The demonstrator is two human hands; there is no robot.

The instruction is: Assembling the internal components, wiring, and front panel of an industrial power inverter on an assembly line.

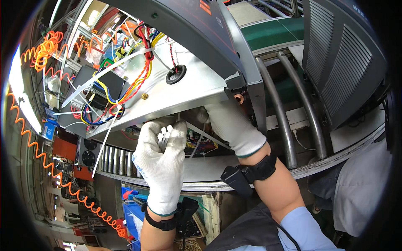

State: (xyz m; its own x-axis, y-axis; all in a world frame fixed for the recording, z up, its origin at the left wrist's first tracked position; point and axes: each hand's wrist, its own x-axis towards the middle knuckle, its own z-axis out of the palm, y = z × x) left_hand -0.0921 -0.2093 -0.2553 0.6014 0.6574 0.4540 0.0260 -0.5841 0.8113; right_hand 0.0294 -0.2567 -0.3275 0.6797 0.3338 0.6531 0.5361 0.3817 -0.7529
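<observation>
My left hand (161, 154), in a white knit glove, is closed on a bundle of white cable ties (164, 134), their square heads sticking up between thumb and fingers. My gloved right hand (228, 125) reaches in under the sheet-metal panel (184, 90) of a grey machine housing (197, 25). Its fingers are bent together beside a thin white strip, but what they grip is partly hidden. Behind the hands, bundled coloured wires (203, 144) show inside the housing. On the panel, a long white cable tie (104, 75) binds red, yellow and orange wires (146, 69).
Steel conveyor rollers (289, 108) run to the right, where a second grey louvred housing (343, 62) stands. An orange coiled air hose (50, 167) hangs at the left. Below the conveyor rim is a blue bin (132, 213). Another person's pale clothing (356, 192) shows at right.
</observation>
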